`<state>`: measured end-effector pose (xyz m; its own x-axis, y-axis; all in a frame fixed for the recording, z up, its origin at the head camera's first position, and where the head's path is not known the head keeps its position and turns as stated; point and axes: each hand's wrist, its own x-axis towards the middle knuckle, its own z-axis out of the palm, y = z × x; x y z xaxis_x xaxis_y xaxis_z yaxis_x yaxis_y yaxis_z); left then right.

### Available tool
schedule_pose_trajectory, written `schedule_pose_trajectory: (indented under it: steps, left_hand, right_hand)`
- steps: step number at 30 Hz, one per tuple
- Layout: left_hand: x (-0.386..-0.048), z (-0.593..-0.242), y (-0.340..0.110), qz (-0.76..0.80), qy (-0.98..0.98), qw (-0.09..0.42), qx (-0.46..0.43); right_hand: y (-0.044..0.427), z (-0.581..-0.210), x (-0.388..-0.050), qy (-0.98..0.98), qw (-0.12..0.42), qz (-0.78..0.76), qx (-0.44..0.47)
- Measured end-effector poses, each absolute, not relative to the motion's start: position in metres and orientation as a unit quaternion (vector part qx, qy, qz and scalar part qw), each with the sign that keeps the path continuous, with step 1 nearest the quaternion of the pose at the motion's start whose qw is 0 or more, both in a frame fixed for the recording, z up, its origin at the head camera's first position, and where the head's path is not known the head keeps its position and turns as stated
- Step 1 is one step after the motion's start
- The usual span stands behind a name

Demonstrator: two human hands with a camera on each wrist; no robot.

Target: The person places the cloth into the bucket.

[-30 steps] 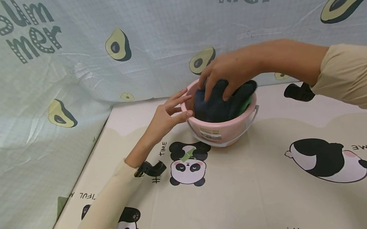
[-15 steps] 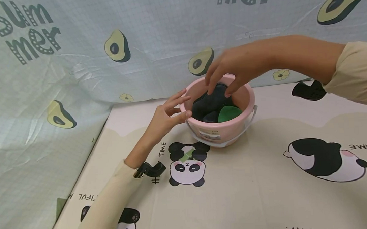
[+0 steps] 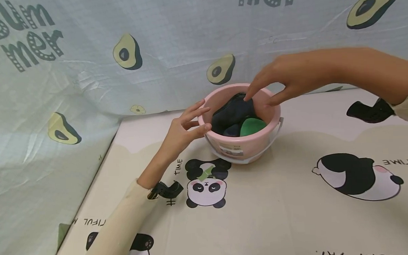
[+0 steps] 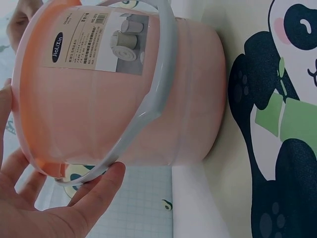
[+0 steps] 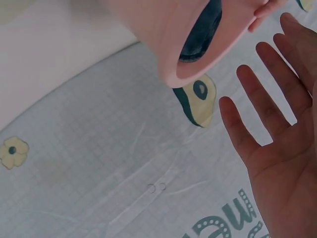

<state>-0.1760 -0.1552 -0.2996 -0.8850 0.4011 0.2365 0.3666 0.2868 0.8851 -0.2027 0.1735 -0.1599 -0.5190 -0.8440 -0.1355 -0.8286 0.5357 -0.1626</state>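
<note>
A pink bucket (image 3: 236,141) with a grey handle (image 4: 148,106) stands upright near the back of the surface. Inside lie a dark navy, soft-looking thing (image 3: 235,109), a smaller dark piece (image 3: 232,131) and a green, rounded piece (image 3: 252,126); their kinds cannot be told. My left hand (image 3: 182,130) rests against the bucket's left side, thumb and fingers spread at the rim. In the left wrist view its thumb touches the handle near the joint. Over the right part of the rim hovers my right hand (image 3: 286,79), holding nothing, its fingers spread and extended in the right wrist view.
A light sheet printed with avocados (image 3: 127,51) rises like a wall behind the bucket and along the left. The cream surface (image 3: 278,218) carries printed pandas. Each wrist wears a black mount, such as the right one (image 3: 370,112).
The dark navy thing was in my right hand above the bucket and now lies inside it. My right hand has let go and drawn off to the right. My left hand stays at the rim.
</note>
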Motion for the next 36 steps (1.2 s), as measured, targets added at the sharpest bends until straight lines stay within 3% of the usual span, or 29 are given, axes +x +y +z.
schedule_pose_trajectory:
  steps: [20,36]
  left_hand:
    - [-0.176,-0.302,-0.151,0.527,0.813,0.0,0.247]
    - [-0.172,-0.301,-0.145,0.473,0.841,-0.019,0.263]
  right_hand:
    - [0.239,-0.183,-0.179,0.913,-0.001,-0.065,-0.403]
    - [0.289,-0.244,-0.14,0.949,-0.1,-0.095,-0.284]
